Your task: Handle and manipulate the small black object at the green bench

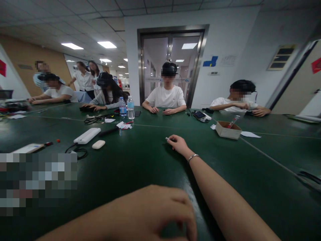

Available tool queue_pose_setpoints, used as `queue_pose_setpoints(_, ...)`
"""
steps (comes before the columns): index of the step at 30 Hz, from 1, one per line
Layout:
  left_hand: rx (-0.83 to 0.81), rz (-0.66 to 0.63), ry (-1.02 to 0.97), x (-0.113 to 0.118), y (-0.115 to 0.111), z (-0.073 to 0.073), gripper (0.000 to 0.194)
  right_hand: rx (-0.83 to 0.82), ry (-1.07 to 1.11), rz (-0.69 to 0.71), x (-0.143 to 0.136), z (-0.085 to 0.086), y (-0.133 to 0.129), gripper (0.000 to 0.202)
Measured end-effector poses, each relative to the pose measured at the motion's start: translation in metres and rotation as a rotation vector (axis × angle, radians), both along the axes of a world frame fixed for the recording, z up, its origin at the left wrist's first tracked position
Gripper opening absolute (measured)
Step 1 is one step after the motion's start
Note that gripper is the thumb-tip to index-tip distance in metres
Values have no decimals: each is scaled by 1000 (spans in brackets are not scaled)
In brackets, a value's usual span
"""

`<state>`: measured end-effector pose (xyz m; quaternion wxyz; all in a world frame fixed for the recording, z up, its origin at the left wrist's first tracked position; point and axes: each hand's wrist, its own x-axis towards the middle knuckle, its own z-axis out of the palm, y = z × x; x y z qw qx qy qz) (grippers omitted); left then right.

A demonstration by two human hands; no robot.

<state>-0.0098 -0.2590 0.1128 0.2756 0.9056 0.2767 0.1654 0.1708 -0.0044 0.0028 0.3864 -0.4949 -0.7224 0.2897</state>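
Note:
My right hand [179,145] reaches forward over the green table [140,160], with a bracelet at its wrist. Its fingers are pinched on a small, pale-ended object [167,139], too small to name. Close to the camera is my left hand [160,211], its fingers bent loosely downward. A gap shows between those fingers and the palm, and I see nothing held there. The lower part of the left hand is cut off by the frame's edge.
To the left lie a white power strip-like box [87,136], a white earbud case [98,144] and a black cable [81,154]. Two water bottles [130,107] stand farther back. An open cardboard box [228,130] is at right. Several people sit across the table.

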Motion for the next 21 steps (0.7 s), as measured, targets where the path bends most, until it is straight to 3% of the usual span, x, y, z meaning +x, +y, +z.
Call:
queue_pose_setpoints(3, 117, 71, 63, 14, 56, -11, 16, 12, 12, -2, -1, -1, 0, 12)
queue_pose_setpoints(7, 290, 380, -59, 8, 141, -43, 21, 8, 32, 14, -2, 1, -3, 15)
queue_pose_setpoints(9, 277, 548, -178, 5, 181, -58, 24, 10, 24, 10, -2, 3, -4, 14)
queue_pose_setpoints(12, 118, 775, -314, 8, 227, -75, 27, 6, 24, -10, -2, 4, -4, 14)
queue_pose_setpoints(16, -101, 782, -413, 16, 255, -99, 25, 5, 37, -18, -2, 1, -1, 15)
queue_pose_setpoints(21, -167, 681, -519, 16, 256, -121, 26, 27, 6, -16, -2, -1, -1, 16)
